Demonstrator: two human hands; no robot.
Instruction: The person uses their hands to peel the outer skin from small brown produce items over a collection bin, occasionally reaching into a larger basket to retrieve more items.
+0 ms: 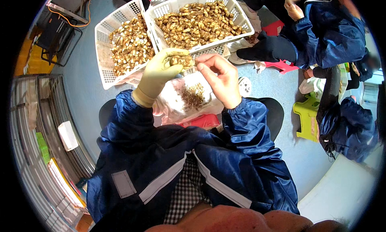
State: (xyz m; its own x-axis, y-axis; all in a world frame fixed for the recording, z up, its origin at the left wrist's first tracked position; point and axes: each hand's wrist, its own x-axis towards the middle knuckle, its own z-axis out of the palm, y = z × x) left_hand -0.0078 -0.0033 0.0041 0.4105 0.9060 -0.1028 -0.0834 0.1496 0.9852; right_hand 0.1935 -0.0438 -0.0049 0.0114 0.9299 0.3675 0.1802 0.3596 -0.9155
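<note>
My left hand (159,72), in a pale yellow glove, holds a knobby brown-and-cream tuber (182,61) between thumb and fingers. My bare right hand (221,78) pinches at the tuber's right end with thumb and forefinger. Whether some small tool or scrap is also between those fingertips is too small to tell. Below both hands, a heap of brown crumbs and trimmings (193,96) lies on a white plastic sheet (172,94). Beyond them stand two white plastic crates: the right one (221,40) holds many brown tubers, the left one (101,57) holds tubers with more pale patches.
A red stool (202,120) is before my lap. At the right, a co-worker in a blue jacket (328,42) sits close to the crates. Another person (352,129) is beside a lime-green stool (306,115). Metal racking (45,111) lines the left, near a black folded frame (57,38).
</note>
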